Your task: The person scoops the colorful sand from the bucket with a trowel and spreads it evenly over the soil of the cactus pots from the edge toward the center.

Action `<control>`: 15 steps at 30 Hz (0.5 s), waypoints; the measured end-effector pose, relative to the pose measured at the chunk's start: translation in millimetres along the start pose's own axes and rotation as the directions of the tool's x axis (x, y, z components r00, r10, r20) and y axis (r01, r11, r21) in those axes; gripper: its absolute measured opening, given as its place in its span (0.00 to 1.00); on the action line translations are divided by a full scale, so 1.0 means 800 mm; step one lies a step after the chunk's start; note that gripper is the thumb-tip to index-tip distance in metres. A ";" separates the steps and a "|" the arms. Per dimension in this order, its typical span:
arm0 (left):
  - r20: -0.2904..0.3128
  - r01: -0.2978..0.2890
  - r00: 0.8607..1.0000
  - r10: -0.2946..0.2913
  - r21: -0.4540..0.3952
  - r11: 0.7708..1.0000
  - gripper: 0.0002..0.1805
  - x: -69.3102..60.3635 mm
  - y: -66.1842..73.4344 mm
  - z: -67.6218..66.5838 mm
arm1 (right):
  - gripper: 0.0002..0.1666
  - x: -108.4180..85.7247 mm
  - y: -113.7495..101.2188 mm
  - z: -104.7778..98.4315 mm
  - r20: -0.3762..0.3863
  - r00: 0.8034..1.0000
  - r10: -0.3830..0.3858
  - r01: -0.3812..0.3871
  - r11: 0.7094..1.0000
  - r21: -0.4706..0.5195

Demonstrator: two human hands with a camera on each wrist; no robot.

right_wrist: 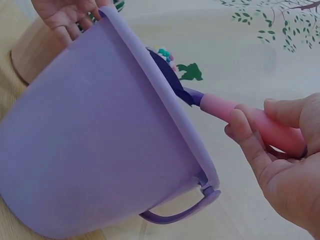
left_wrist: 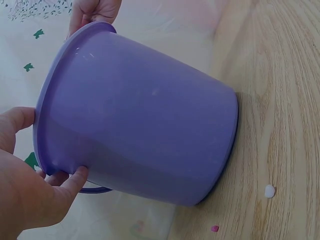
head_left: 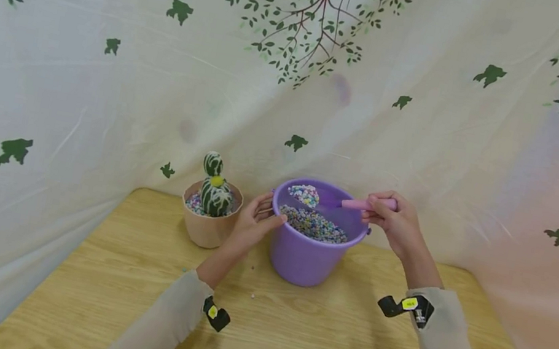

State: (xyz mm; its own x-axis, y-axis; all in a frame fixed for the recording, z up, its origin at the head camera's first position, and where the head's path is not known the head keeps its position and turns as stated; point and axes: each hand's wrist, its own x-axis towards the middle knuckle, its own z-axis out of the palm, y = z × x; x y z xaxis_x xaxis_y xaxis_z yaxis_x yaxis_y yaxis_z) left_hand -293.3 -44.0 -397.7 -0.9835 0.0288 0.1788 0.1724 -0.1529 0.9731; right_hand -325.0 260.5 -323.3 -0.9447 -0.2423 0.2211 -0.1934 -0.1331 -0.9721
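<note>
A purple bucket (head_left: 302,263) stands upright on the table, partly filled with small multicoloured pebbles (head_left: 312,225). My left hand (head_left: 252,224) grips its rim on the left side, thumb at the edge and fingers against the outer wall, as the left wrist view shows. In my right hand (head_left: 398,225) is a hand trowel (right_wrist: 220,107), held by its pink handle. The trowel's purple blade lies over the bucket's opening, carrying a heap of pebbles (head_left: 305,195). From the right wrist view, the bucket wall (right_wrist: 95,120) hides part of the blade.
Left of the bucket, close to my left hand, a striped cactus (head_left: 215,197) stands in a peach pot (head_left: 205,230) with coloured pebbles around it. A white pebble (left_wrist: 270,191) and a pink one (left_wrist: 215,228) lie on the wooden table (head_left: 273,336). A leaf-patterned curtain (head_left: 247,100) hangs behind.
</note>
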 end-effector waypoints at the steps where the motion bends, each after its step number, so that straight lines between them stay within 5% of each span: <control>1: 0.000 0.000 1.000 0.000 0.002 1.000 0.39 0.000 0.000 0.000 | 0.05 -0.001 0.000 0.002 -0.003 1.000 -0.006 0.006 1.000 -0.001; 8: -0.009 -0.026 1.000 0.026 0.024 0.999 0.38 -0.001 -0.001 0.001 | 0.04 -0.004 0.002 0.019 -0.086 0.994 -0.066 0.060 0.996 -0.068; 15: -0.070 -0.180 0.980 0.186 0.087 0.980 0.32 -0.018 0.006 0.002 | 0.05 -0.006 0.012 0.043 -0.083 0.988 -0.132 0.125 0.988 -0.088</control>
State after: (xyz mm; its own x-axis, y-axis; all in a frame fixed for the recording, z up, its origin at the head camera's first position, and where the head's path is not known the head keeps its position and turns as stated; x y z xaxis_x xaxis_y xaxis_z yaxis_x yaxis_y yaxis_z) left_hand -278.0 -43.3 -395.4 -0.9357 -0.0694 0.3458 0.3503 -0.0694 0.9341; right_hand -313.4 227.0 -331.0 -0.9295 -0.1423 0.3403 -0.3324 -0.0768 -0.9400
